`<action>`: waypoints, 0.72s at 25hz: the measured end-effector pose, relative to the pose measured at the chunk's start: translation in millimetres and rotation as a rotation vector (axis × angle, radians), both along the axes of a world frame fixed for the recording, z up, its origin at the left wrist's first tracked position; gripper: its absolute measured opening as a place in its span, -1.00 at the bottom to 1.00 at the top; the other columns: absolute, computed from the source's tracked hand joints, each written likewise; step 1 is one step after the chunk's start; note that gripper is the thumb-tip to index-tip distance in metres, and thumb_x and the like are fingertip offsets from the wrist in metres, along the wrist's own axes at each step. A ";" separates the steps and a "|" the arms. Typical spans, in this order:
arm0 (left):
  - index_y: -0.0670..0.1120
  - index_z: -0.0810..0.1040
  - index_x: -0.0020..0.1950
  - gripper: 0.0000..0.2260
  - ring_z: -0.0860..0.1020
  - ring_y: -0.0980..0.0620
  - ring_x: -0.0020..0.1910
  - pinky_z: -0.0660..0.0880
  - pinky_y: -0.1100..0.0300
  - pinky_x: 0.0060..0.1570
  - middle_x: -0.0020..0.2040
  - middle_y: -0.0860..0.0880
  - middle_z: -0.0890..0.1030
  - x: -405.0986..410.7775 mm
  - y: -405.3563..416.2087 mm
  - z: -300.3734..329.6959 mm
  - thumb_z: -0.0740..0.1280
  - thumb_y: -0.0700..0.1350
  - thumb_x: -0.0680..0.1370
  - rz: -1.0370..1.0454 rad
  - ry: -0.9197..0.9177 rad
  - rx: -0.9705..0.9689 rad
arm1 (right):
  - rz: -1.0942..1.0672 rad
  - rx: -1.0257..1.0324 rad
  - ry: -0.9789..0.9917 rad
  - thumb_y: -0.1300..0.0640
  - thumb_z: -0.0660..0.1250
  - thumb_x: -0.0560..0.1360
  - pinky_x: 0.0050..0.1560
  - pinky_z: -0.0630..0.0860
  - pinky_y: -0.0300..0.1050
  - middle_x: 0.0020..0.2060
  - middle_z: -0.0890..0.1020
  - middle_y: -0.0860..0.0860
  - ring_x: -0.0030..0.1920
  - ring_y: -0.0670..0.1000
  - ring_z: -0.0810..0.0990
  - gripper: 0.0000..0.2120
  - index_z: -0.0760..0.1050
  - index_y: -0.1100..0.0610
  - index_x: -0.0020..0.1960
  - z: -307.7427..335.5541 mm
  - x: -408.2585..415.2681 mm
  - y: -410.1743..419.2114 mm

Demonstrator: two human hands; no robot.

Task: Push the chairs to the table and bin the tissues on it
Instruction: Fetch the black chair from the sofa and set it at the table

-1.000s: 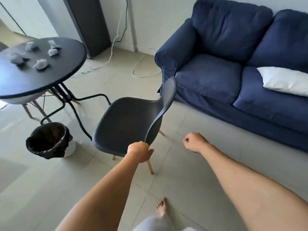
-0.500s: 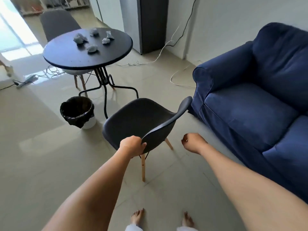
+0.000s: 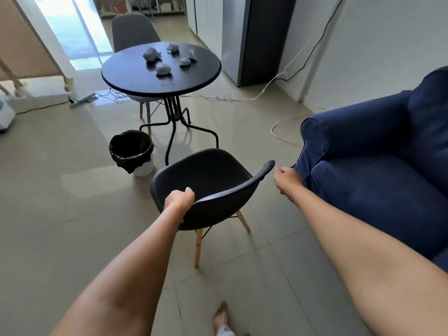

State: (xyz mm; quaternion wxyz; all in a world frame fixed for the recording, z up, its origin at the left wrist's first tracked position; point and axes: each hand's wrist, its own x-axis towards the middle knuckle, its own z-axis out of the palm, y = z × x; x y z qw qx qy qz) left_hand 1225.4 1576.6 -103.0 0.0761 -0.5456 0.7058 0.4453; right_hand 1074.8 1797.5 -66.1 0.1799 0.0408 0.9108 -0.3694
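Note:
A black shell chair with wooden legs stands on the floor in front of me, its seat facing the round black table. My left hand grips the left end of its backrest rim. My right hand is a loose fist beside the backrest's right tip, apart from it and holding nothing. Several crumpled tissues lie on the tabletop. A second grey chair stands behind the table. A white bin with a black liner sits left of the table's legs.
A blue sofa fills the right side, its armrest close to my right hand. Cables and a power strip lie on the tiled floor near the table. A tall dark cabinet stands behind. My bare foot shows below.
The view has swung left and up, bringing the table to the centre. The chair has turned with my left hand so that its seat faces the table. My right hand has come level with the backrest tip.

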 end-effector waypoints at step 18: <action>-0.28 0.47 0.18 -0.70 0.54 -0.30 0.13 0.59 -0.14 -0.08 0.23 -0.29 0.45 -40.8 43.0 11.2 0.20 -0.39 0.46 0.964 0.349 0.868 | -0.252 -0.448 -0.842 0.24 0.26 0.53 0.14 0.53 0.32 0.06 0.54 0.29 0.08 0.32 0.55 -0.81 0.42 0.32 0.09 -14.0 -74.8 -43.1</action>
